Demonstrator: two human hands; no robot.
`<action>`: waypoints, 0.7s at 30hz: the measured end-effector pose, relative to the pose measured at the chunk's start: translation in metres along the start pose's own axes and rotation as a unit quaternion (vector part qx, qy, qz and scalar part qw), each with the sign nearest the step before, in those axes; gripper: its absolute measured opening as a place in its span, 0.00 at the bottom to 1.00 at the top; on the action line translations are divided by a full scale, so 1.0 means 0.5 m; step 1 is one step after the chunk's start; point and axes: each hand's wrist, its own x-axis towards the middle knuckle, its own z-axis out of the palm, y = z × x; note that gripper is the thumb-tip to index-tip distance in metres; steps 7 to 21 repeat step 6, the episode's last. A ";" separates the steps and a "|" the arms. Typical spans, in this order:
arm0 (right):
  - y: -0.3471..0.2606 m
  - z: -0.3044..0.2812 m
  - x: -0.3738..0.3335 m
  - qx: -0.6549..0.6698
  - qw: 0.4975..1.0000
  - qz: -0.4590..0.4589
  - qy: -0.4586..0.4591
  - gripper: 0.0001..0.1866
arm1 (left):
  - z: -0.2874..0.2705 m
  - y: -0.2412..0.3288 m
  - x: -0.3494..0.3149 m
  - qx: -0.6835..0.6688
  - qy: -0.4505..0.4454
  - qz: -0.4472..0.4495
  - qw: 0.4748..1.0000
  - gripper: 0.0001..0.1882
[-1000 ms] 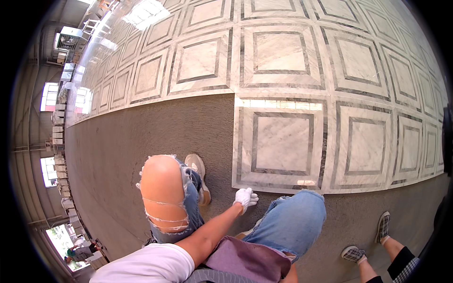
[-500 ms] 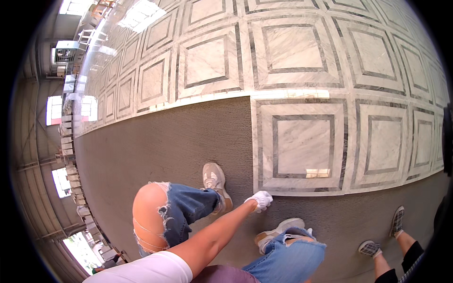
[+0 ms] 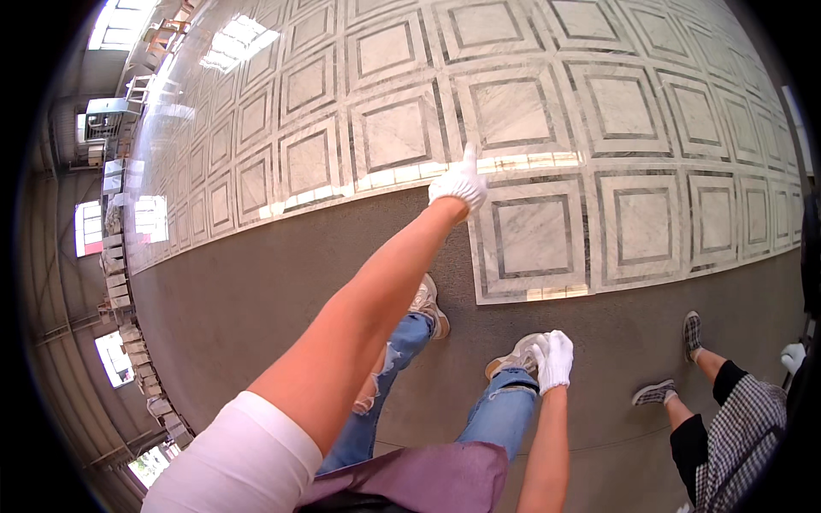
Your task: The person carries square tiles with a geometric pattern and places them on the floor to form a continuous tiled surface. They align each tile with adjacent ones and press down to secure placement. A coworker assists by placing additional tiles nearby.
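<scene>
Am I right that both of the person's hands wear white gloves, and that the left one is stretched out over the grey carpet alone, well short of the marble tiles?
Not quite. In the head view both hands are white-gloved, but the left hand reaches to the edge of the marble tiles, not short of them; the right hand hangs over the grey carpet.

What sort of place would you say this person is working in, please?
Probably a stone or tile workshop hall: a large layout of framed marble tiles lies on a grey concrete floor, with stacked goods along the wall under windows.
</scene>
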 end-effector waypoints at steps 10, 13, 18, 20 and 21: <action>-0.062 -0.134 -0.368 -0.104 0.993 0.023 -0.048 0.17 | -0.035 -0.156 -0.420 -0.001 -0.157 0.025 0.987 0.39; -0.062 -0.134 -0.368 -0.104 0.993 0.023 -0.048 0.17 | -0.035 -0.156 -0.420 -0.001 -0.157 0.025 0.987 0.39; -0.062 -0.134 -0.368 -0.104 0.993 0.023 -0.048 0.17 | -0.035 -0.156 -0.420 -0.001 -0.157 0.025 0.987 0.39; -0.062 -0.134 -0.368 -0.104 0.993 0.023 -0.048 0.17 | -0.035 -0.156 -0.420 -0.001 -0.157 0.025 0.987 0.39; -0.062 -0.134 -0.368 -0.104 0.993 0.023 -0.048 0.17 | -0.035 -0.156 -0.420 -0.001 -0.157 0.025 0.987 0.39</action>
